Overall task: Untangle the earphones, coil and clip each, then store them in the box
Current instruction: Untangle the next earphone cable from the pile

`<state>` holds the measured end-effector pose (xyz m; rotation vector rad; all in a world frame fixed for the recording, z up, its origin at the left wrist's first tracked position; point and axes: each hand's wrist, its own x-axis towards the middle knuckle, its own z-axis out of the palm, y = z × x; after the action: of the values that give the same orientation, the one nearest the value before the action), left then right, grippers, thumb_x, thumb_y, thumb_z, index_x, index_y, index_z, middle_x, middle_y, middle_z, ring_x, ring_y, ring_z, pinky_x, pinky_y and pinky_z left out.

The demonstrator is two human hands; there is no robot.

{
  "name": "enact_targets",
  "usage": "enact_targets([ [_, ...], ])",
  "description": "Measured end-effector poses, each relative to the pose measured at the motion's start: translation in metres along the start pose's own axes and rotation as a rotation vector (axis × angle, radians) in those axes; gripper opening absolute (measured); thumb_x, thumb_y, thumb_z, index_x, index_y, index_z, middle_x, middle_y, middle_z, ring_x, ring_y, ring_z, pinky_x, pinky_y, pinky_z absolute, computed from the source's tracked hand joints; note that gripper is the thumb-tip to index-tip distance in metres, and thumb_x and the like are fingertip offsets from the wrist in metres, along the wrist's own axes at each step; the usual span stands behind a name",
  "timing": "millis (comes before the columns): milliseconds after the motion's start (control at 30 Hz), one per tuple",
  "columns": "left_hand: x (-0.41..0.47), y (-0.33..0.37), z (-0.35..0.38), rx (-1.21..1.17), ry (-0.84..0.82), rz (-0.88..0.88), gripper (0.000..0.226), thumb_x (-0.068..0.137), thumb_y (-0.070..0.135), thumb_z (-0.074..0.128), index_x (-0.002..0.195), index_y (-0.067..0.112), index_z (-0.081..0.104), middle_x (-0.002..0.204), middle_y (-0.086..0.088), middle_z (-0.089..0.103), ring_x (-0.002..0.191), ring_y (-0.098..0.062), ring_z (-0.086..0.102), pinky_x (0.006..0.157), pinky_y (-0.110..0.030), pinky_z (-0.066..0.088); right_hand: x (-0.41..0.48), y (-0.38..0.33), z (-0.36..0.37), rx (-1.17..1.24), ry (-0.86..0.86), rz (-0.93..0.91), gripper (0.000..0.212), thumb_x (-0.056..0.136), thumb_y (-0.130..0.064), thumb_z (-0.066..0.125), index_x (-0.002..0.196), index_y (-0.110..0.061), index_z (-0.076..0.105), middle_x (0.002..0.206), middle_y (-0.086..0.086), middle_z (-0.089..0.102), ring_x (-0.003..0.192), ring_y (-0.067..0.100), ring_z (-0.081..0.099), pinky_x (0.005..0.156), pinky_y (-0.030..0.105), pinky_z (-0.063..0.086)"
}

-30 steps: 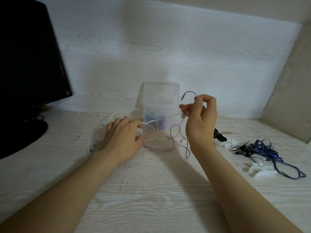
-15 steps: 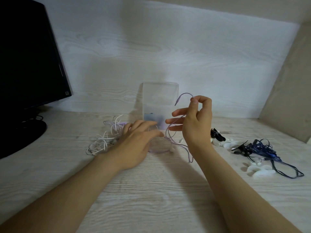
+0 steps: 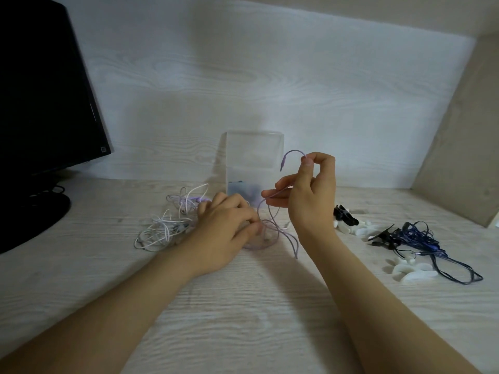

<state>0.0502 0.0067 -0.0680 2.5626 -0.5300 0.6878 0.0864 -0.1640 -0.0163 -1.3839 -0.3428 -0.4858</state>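
Pinching the purple earphone (image 3: pixel 292 151) near its plug in my right hand (image 3: pixel 310 195), I grip its loops with my left hand (image 3: pixel 226 228): coiling barely begun; white tangle (image 3: pixel 162 230) to their left, blue set (image 3: pixel 421 238) right, box (image 3: pixel 253 155) behind.

Pale lilac cable (image 3: pixel 293 151), white tangle (image 3: pixel 159 231), navy earphones (image 3: pixel 417 236), seemingly frosted box (image 3: pixel 253 152)

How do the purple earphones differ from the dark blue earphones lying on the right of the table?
The purple earphones are pale lilac; the dark blue earphones are navy. The right hand pinches the purple earphones partly off the table; the dark blue earphones lie on it untouched. The purple earphones run in open loops; the dark blue earphones are bunched. Both are thin cables.
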Motion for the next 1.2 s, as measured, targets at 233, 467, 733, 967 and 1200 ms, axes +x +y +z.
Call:
enact_targets([
  [233, 0.007, 0.001, -0.013, -0.686, 0.19, -0.269, 0.028, 0.108, 0.019, 0.057, 0.089, 0.024, 0.077, 0.067, -0.012, 0.061, 0.063, -0.026, 0.053, 0.062, -0.036, 0.042, 0.002, 0.008, 0.0, -0.346, 0.02, -0.115, 0.014, 0.112, -0.031, 0.042, 0.107, -0.025, 0.052, 0.052, -0.003, 0.048, 0.047, 0.038, 0.06, 0.044, 0.036, 0.045],
  [467, 0.011, 0.001, -0.02, -1.047, 0.344, -0.52, 0.025, 0.109, 0.016, 0.054, 0.093, 0.007, 0.072, 0.082, -0.01, 0.069, 0.073, -0.025, 0.068, 0.076, -0.039, 0.058, 0.009, 0.017, -0.006, -0.524, 0.077, -0.102, 0.015, 0.102, -0.027, 0.056, 0.095, -0.024, 0.069, 0.051, -0.006, 0.054, 0.044, 0.013, 0.046, 0.049, 0.03, 0.04],
  [733, 0.007, -0.007, -0.006, -0.568, 0.26, -0.401, 0.02, 0.104, 0.025, 0.066, 0.121, 0.018, 0.072, 0.103, 0.007, 0.079, 0.096, -0.005, 0.075, 0.081, -0.031, 0.059, 0.019, 0.023, -0.019, -1.006, 0.229, 0.037, 0.033, 0.098, -0.021, 0.049, 0.122, -0.022, 0.073, 0.123, 0.01, 0.061, 0.113, 0.035, 0.053, 0.098, 0.043, 0.037],
  [967, 0.002, -0.007, 0.014, 0.004, -0.03, -0.093, 0.065, 0.106, 0.027, 0.056, 0.163, 0.035, 0.027, 0.137, -0.004, 0.055, 0.118, -0.024, 0.061, 0.1, -0.043, 0.05, 0.014, 0.02, -0.018, -1.11, 0.058, 0.21, 0.043, 0.093, -0.015, 0.051, 0.129, -0.03, 0.069, 0.133, 0.009, 0.056, 0.124, 0.04, 0.048, 0.109, 0.048, 0.03],
  [1200, 0.018, 0.012, 0.025, 0.315, -0.228, -0.274, 0.035, 0.109, 0.052, 0.032, 0.14, 0.046, 0.046, 0.122, 0.0, 0.036, 0.121, -0.032, 0.044, 0.106, -0.05, 0.039, 0.011, 0.02, -0.021, -0.954, -0.26, 0.334, 0.045, 0.079, -0.017, 0.055, 0.118, -0.027, 0.076, 0.121, 0.012, 0.071, 0.106, 0.031, 0.068, 0.098, 0.042, 0.056],
])
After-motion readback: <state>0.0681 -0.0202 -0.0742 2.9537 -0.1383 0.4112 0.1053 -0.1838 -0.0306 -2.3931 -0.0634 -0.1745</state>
